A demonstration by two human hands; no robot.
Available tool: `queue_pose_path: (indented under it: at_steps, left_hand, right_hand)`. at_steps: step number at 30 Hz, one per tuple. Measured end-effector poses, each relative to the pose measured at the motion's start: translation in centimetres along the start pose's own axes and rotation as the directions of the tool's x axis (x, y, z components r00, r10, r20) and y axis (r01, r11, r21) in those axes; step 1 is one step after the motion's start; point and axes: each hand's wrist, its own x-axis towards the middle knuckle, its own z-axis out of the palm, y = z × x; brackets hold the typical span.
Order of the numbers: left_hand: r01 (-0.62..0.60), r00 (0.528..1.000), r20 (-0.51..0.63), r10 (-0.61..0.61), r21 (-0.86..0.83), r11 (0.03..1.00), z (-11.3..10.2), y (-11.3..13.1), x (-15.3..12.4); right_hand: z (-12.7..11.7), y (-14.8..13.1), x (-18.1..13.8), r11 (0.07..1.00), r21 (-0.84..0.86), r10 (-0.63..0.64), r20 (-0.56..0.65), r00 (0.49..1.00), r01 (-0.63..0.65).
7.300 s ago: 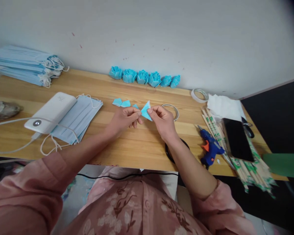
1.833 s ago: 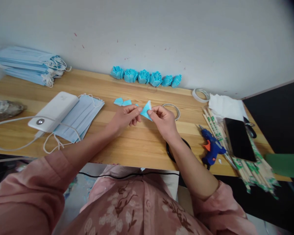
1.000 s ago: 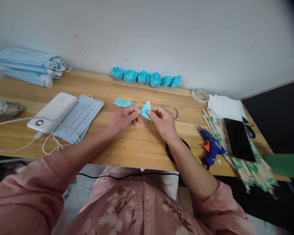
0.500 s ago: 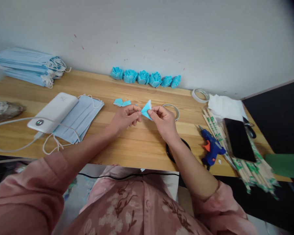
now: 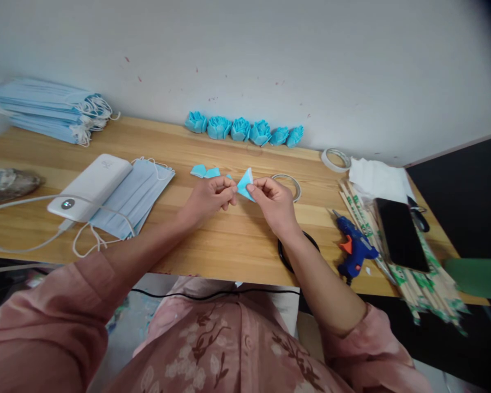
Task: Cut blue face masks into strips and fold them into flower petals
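Note:
Between my hands, above the middle of the table, is a small folded piece of blue mask fabric (image 5: 244,184) with a white edge. My right hand (image 5: 275,204) pinches its right side between thumb and fingers. My left hand (image 5: 210,199) is closed in a pinch at the piece's left corner. Just behind my left hand lie several blue fabric pieces (image 5: 198,171), partly hidden by it. A roll of tape (image 5: 298,188) lies behind my right hand, partly covered. Farther back, a row of blue fabric flowers (image 5: 240,129) stands along the wall.
At left are a stack of face masks (image 5: 45,112), a white power bank (image 5: 92,188) with cable, and loose masks (image 5: 137,196). At right lie a blue glue gun (image 5: 354,245), a phone (image 5: 401,234), wrapped sticks (image 5: 421,286), white sheets (image 5: 376,177) and another tape roll (image 5: 335,160).
Both hands keep their pinch on the blue fabric piece, almost still. The whole view has shifted very slightly.

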Motion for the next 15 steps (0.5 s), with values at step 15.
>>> queue_pose_path:
  at_steps: [15]
  left_hand:
    - [-0.044,0.999,0.011,0.044,0.051,0.998,-0.17,-0.32,-0.07]
  right_hand:
    - [0.03,-0.15,-0.04,1.0,-0.011,-0.001,0.006,1.0,0.001]
